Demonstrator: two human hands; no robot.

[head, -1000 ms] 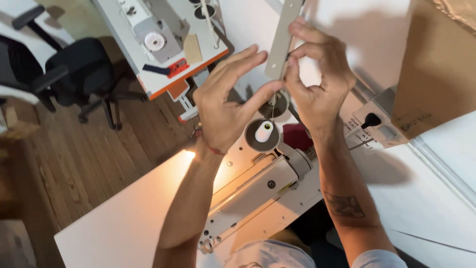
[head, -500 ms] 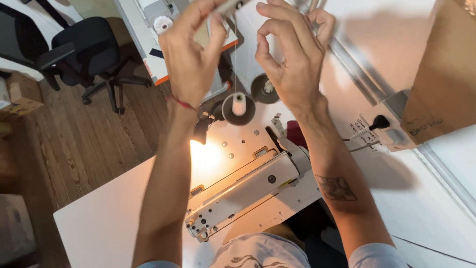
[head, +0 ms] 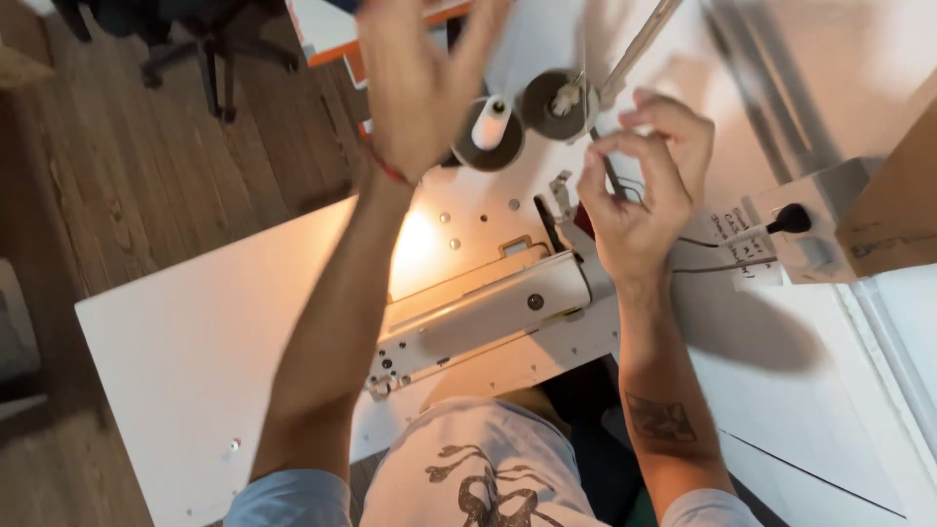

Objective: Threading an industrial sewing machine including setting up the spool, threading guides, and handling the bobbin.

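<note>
My left hand (head: 420, 83) is up high, fingers spread, holding nothing (pretty blurry). My right hand (head: 644, 190) is curled with fingertips pinched near the thread stand rod (head: 634, 49), can't tell if thread's in there. White spool (head: 491, 122) sits between them, behind the sewing machine (head: 488, 317) on the white table (head: 185, 351)

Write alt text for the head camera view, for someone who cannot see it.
Seen from above, a person's two bare hands are raised over a cream sewing machine on a white table. The left hand is open and blurred; the right hand pinches near a metal thread stand, beside a white thread spool.
</note>
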